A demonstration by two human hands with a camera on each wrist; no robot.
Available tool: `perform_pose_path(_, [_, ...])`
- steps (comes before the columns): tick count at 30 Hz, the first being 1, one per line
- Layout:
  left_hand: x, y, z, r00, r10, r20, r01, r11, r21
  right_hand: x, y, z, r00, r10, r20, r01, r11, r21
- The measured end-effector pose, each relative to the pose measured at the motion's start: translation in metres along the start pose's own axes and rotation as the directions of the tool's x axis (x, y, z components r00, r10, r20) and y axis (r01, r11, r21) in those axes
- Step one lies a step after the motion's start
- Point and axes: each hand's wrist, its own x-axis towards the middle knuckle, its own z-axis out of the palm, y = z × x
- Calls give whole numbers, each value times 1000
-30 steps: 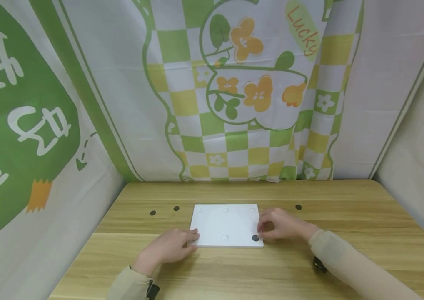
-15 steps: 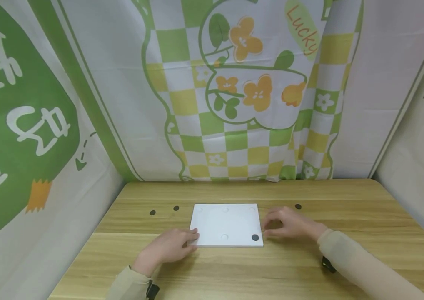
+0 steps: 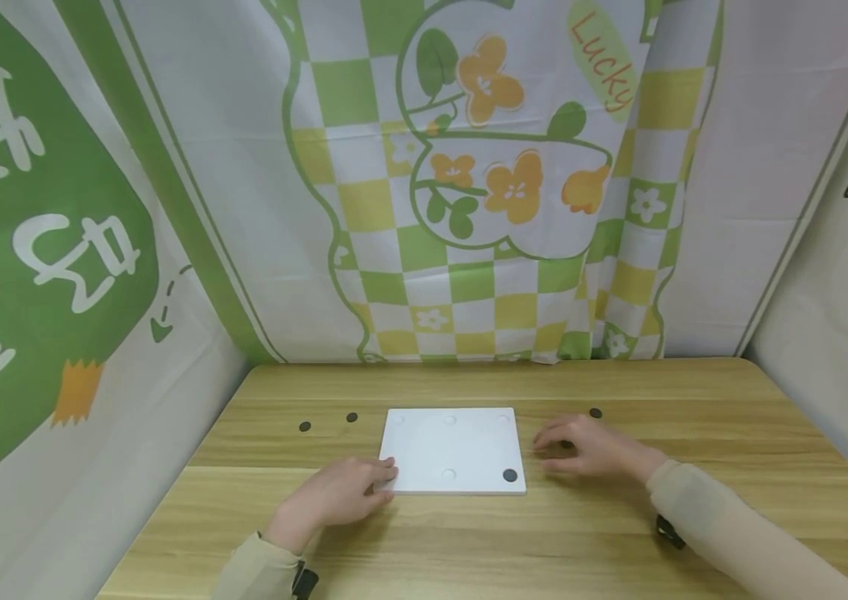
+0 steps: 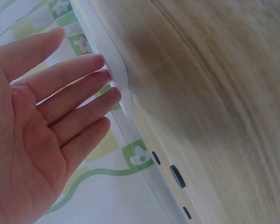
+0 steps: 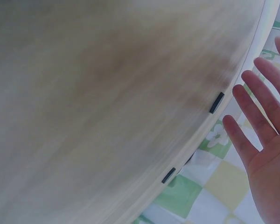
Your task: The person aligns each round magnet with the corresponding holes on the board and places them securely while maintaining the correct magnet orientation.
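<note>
A white rectangular board (image 3: 424, 446) with shallow round recesses lies on the table. In the recess at its near right corner sits a black disc (image 3: 510, 475). My left hand (image 3: 341, 496) rests its fingertips on the board's near left corner, covering that part; the left wrist view shows the fingers extended and relaxed. To the right of the board, my right hand (image 3: 585, 448) hovers low over the table with loose fingers, holding nothing. Just beyond it lies another black disc (image 3: 596, 413). The right wrist view shows two discs near the fingers, the closer one a dark disc (image 5: 217, 102).
Left of the board lie two black discs, a nearer disc (image 3: 305, 426) and a farther disc (image 3: 352, 417). The left wrist view shows a further thick disc (image 4: 177, 176) on that side. A printed curtain (image 3: 461, 317) hangs behind the wooden table (image 3: 424, 550).
My right hand has let go of the disc at the board's near right corner and moved rightward off the board. My left hand has stayed in place.
</note>
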Motion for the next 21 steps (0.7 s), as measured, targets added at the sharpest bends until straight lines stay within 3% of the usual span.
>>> perform_pose_path(21, [-1, 3, -2, 1000, -4, 3, 4, 1000, -5, -17, 6, -4, 991, 115, 60, -111, 991, -67])
